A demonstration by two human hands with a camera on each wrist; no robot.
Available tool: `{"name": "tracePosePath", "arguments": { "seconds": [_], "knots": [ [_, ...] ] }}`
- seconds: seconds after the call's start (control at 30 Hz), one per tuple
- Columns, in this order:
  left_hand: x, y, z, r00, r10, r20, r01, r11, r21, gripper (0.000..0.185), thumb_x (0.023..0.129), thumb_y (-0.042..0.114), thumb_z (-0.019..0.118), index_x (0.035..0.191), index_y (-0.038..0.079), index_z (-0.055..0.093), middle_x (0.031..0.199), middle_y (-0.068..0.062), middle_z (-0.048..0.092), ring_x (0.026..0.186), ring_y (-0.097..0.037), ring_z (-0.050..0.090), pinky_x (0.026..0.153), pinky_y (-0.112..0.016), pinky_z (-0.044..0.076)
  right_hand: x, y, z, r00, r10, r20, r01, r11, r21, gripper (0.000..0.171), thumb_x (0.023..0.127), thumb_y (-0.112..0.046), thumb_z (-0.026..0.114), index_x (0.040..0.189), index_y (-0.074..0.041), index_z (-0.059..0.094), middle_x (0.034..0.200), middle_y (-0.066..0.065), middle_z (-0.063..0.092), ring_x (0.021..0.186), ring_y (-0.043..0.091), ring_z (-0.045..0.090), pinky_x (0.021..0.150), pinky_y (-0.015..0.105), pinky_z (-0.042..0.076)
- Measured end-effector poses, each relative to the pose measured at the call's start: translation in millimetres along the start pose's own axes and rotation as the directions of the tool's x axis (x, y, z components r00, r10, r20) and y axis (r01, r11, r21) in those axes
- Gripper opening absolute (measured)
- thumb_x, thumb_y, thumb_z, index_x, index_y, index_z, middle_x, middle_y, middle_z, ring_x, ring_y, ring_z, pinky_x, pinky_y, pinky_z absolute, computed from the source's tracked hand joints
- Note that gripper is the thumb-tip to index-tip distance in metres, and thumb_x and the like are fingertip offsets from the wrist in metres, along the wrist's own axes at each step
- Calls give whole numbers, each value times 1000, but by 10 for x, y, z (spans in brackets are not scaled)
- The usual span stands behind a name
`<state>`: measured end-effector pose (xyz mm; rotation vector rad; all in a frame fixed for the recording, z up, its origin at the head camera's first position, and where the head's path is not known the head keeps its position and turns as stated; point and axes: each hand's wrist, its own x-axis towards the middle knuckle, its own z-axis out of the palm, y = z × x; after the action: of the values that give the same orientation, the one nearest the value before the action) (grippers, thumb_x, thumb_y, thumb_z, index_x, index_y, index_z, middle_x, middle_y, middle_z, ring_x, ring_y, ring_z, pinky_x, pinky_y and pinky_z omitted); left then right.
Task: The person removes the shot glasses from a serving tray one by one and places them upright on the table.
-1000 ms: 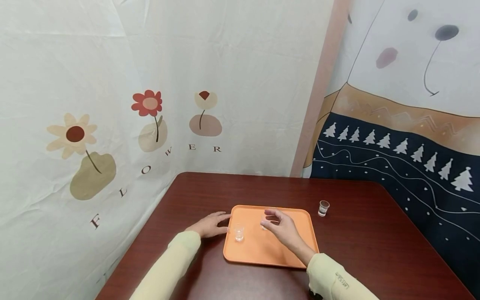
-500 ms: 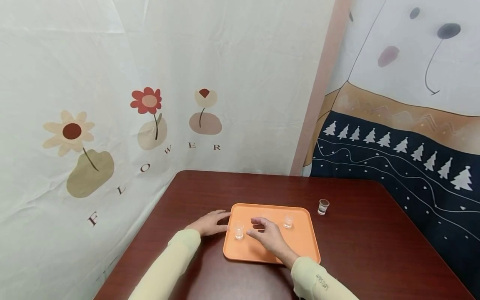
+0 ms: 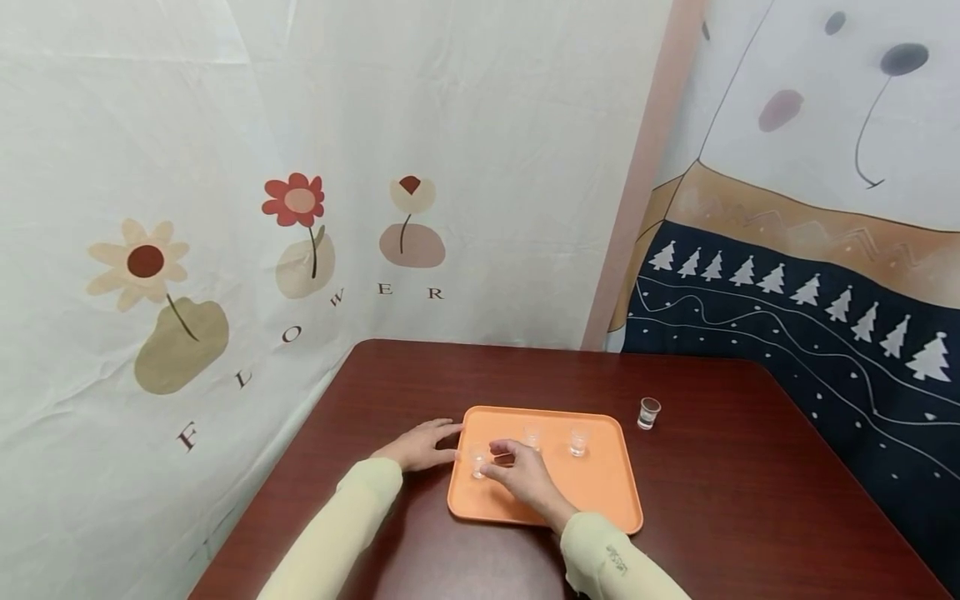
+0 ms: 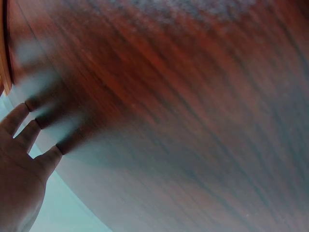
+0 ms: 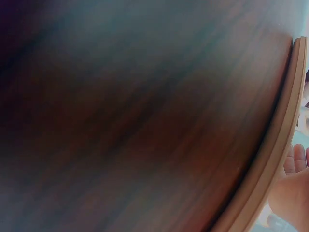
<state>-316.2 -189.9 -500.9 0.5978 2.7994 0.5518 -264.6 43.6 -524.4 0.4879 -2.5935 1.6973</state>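
Note:
On the orange tray (image 3: 570, 492) stand three small clear shot glasses: a left one (image 3: 477, 463), a middle one (image 3: 532, 437) and a right one (image 3: 578, 442). My right hand (image 3: 522, 479) is over the tray, its thumb and fingers parted and bent toward the left glass. The thumb tip is right at that glass; a firm grip does not show. My left hand (image 3: 418, 447) lies at the tray's left edge, fingers extended to the rim. In the left wrist view the left hand (image 4: 24, 164) has its fingers spread. The right wrist view shows the right hand (image 5: 292, 188) only partly.
Another shot glass (image 3: 648, 413) stands on the dark red wooden table (image 3: 720, 492), right of the tray. Behind the table hangs a pale curtain (image 3: 510, 167) with printed flowers; a printed bear cloth (image 3: 787, 333) hangs at the right.
My right hand has moved left across the tray from the middle glass to the left one, uncovering the right and middle glasses. The left hand has stayed at the tray's edge.

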Motion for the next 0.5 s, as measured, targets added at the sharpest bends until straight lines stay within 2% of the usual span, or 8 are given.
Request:
{"name": "tracePosePath", "arguments": {
  "seconds": [0.5],
  "knots": [
    [-25, 21, -7, 1000, 5, -3, -5, 1000, -13, 62, 94, 46, 65, 148, 20, 49, 151, -17, 42, 138, -38, 39, 108, -57, 34, 27, -62, 80, 1000, 5, -24, -6, 998, -55, 30, 85, -19, 80, 108, -2, 71, 97, 1, 70, 87, 17, 68, 70, 27, 53]
  ]
}}
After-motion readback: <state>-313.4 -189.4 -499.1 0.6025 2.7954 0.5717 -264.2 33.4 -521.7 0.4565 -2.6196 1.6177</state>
